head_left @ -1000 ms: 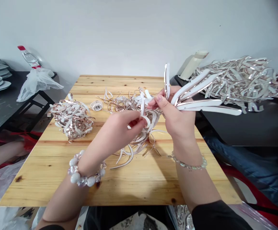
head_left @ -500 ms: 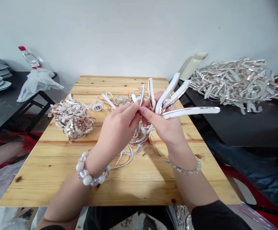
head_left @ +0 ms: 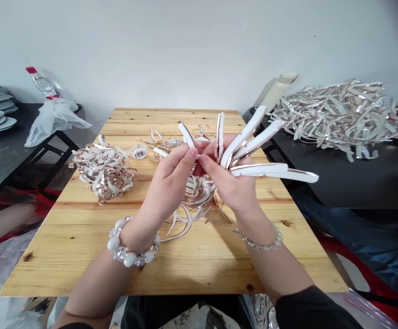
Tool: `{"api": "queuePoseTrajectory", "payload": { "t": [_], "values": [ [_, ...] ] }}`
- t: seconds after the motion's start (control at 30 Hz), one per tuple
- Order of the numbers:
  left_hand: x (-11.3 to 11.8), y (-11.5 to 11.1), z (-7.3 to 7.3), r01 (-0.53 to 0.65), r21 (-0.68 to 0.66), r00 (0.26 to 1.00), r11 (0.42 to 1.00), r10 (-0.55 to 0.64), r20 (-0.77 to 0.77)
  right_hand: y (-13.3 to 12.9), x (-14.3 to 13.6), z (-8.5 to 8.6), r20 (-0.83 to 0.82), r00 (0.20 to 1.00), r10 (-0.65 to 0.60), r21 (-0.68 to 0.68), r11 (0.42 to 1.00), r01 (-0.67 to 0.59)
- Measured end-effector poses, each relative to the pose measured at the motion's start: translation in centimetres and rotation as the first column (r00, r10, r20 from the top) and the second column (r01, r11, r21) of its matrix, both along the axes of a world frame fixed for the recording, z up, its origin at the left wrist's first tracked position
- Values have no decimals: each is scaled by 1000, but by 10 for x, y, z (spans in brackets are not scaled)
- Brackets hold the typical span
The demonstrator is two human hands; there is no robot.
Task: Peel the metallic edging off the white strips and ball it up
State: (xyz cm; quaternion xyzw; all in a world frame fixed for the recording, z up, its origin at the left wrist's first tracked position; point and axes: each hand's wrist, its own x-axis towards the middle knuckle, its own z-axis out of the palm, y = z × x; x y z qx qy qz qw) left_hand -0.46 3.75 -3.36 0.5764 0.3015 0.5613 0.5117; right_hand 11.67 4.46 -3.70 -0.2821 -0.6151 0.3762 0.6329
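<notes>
Several white strips [head_left: 252,123] fan from the gripping right hand [head_left: 233,185], the left hand [head_left: 169,183] pinching another strip [head_left: 187,135].

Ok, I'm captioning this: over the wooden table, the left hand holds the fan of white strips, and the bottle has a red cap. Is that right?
Not quite: the head view shows the fan of white strips in the right hand, not the left hand. The rest stands: it is over the wooden table, and the bottle has a red cap.
</notes>
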Motion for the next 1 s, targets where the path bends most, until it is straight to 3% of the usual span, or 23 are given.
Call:
{"api": "queuePoseTrajectory", "payload": {
  "t": [0.13,0.27,0.47,0.6,0.77,0.9,1.0],
  "values": [
    [8,-3,1,16,-96,984,995,1,178,1,-1,2,-166,983,79,-59,994,-90],
    [11,-5,7,15,-168,978,986,21,207,1,0,7,-252,958,135,-119,978,-169],
    [5,-3,11,27,-265,961,964,48,274,6,6,14,-519,805,288,-172,887,-428],
    [0,2,11,40,-321,962,946,51,269,10,13,16,-539,772,336,-132,872,-472],
    [1,0,11,51,-226,978,973,-3,206,2,15,24,-459,823,334,-170,876,-451],
    [0,-10,15,100,-22,995,995,-100,-12,-5,16,31,-373,889,264,-171,923,-346],
    [-3,-14,17,73,19,986,997,-70,-153,-7,20,35,-345,900,266,-139,934,-330]
  ]
}}
